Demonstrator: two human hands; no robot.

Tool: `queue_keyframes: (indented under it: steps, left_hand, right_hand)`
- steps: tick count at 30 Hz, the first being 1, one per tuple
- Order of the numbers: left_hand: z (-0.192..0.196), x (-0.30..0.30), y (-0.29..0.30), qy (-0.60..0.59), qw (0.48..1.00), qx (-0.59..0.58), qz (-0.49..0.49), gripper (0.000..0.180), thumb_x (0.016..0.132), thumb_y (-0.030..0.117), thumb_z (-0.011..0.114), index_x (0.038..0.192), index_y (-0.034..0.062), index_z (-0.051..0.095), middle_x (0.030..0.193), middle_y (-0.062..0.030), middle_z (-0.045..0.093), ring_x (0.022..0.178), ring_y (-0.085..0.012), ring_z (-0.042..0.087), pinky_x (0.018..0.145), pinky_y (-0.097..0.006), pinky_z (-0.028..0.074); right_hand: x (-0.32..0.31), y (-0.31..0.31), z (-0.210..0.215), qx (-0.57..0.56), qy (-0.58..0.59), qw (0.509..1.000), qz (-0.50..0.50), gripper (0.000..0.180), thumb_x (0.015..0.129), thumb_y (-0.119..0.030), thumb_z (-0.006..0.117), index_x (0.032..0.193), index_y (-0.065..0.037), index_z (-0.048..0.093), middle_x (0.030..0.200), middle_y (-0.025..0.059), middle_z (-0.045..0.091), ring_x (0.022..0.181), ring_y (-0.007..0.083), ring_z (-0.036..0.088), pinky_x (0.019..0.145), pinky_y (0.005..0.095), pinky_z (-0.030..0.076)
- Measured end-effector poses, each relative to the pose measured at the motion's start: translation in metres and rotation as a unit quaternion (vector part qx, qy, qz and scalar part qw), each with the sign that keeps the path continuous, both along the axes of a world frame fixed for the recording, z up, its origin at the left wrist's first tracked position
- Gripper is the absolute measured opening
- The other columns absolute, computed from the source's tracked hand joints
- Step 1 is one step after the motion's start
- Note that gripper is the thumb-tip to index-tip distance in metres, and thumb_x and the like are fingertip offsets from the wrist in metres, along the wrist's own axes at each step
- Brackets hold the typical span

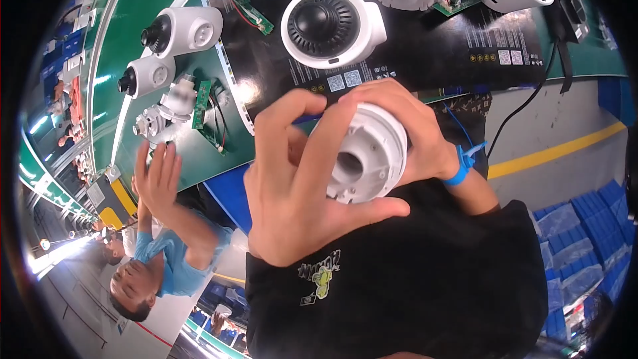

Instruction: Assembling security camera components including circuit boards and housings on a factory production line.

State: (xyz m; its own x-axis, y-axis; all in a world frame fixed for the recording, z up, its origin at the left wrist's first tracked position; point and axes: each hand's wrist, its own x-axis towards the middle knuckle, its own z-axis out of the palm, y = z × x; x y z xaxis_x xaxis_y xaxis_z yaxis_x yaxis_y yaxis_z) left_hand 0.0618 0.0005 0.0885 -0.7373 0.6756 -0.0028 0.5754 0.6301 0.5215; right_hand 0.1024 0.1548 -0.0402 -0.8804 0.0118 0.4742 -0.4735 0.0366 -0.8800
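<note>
Close in front of my black shirt, a white round plastic housing (369,153) is held between both hands. Its hollow inside faces me, with a dark round hole in the middle and small screw posts around it. My left hand (287,183) wraps it from the left, fingers bent over the top and thumb stretched along its lower edge. Around the far right side curls my right hand (413,126), with a blue strap (462,166) at its wrist. Just beyond lies a white camera-like unit (332,25) with a black ribbed dome.
On the black mat (425,46) stand several more white housings, some with wires and green circuit boards. Further left, the green bench (219,159) carries white units and a circuit board (201,108). A co-worker's hand (158,176) is raised beside it. Blue stacked boxes (578,226) stand at right.
</note>
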Motion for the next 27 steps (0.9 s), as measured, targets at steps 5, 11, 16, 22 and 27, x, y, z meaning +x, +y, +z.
queue_keyframes:
  steps: [5,11,16,22,27]
  left_hand:
    - [-0.028,-0.016,-0.003,0.097,0.983,0.067,-0.140,0.073,0.082,0.058,0.054,0.127,0.0010,0.052,0.129,-0.0164,0.050,0.103,-0.0353,0.053,0.087,-0.042,0.045]
    - [-0.017,-0.010,-0.011,0.078,0.993,0.018,-0.092,0.067,0.077,0.049,0.066,0.124,0.0029,0.054,0.109,-0.0169,0.054,0.085,-0.0314,0.055,0.070,-0.037,0.049]
    - [-0.009,0.002,-0.014,0.059,0.993,-0.036,-0.097,0.074,0.075,0.061,0.059,0.124,0.0052,0.054,0.113,-0.0168,0.047,0.095,-0.0338,0.049,0.078,-0.043,0.044]
    - [-0.028,-0.008,-0.007,-0.015,0.985,0.027,-0.170,0.095,0.064,0.060,0.068,0.132,-0.0013,0.042,0.136,-0.0238,0.038,0.118,-0.0398,0.044,0.095,-0.047,0.038]
    - [-0.023,-0.011,-0.011,-0.126,0.975,0.083,-0.165,0.102,0.061,0.051,0.076,0.137,-0.0030,0.034,0.140,-0.0215,0.036,0.121,-0.0416,0.042,0.101,-0.048,0.035]
  right_hand:
    - [0.001,0.002,0.006,0.006,-0.007,1.000,0.001,0.083,0.051,-0.030,0.087,0.118,0.001,0.051,0.110,0.0155,0.058,0.097,0.0333,0.057,0.083,0.0399,0.047]
    - [0.010,0.012,0.032,0.072,-0.135,0.988,0.032,0.081,0.051,-0.029,0.086,0.117,0.000,0.050,0.102,0.0160,0.057,0.093,0.0349,0.057,0.081,0.0398,0.046]
    - [0.007,0.013,0.025,0.128,-0.077,0.988,0.034,0.080,0.051,-0.027,0.086,0.117,0.000,0.050,0.105,0.0154,0.058,0.095,0.0344,0.057,0.081,0.0404,0.046]
    - [0.015,0.006,0.026,0.019,-0.117,0.991,0.068,0.087,0.049,-0.026,0.088,0.122,0.000,0.049,0.109,0.0169,0.058,0.096,0.0345,0.056,0.084,0.0405,0.046]
    - [0.018,0.005,0.035,-0.074,-0.262,0.945,0.179,0.088,0.051,-0.027,0.089,0.125,-0.001,0.048,0.111,0.0157,0.058,0.103,0.0301,0.057,0.089,0.0394,0.045]
